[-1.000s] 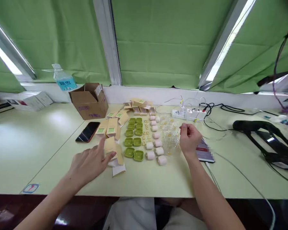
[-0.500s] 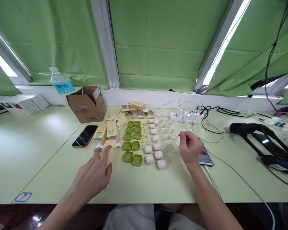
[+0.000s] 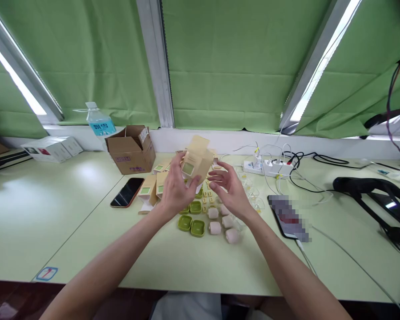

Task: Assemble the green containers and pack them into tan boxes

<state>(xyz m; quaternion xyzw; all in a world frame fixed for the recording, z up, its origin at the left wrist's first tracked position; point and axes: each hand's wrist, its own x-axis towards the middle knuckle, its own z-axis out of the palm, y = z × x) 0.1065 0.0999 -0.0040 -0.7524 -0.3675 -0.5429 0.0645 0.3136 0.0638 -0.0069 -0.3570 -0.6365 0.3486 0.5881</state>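
Observation:
My left hand point(image 3: 180, 189) grips a small tan cardboard box point(image 3: 202, 162) with a green label, raised over the table with its flaps spread. Close to the box's right side is my right hand point(image 3: 231, 186), fingers apart and holding nothing. Below the hands lie several green square containers point(image 3: 198, 228), small yellow pieces point(image 3: 205, 200) and pale pink cylinders point(image 3: 215, 228), set in rows. Clear plastic pieces point(image 3: 253, 191) are partly hidden behind my right hand. More tan boxes point(image 3: 148, 189) stand left of my left hand.
A black phone point(image 3: 127, 192) and an open brown carton point(image 3: 130, 153) are on the left, with a water bottle point(image 3: 100, 122) behind. To the right are another phone point(image 3: 286, 218) with a cable, a white power strip point(image 3: 270, 168) and a black headset-like frame point(image 3: 370, 191).
My left hand has lifted the tan box from the table and brought it up to the middle. My right hand has moved left towards it, and its fingers have opened.

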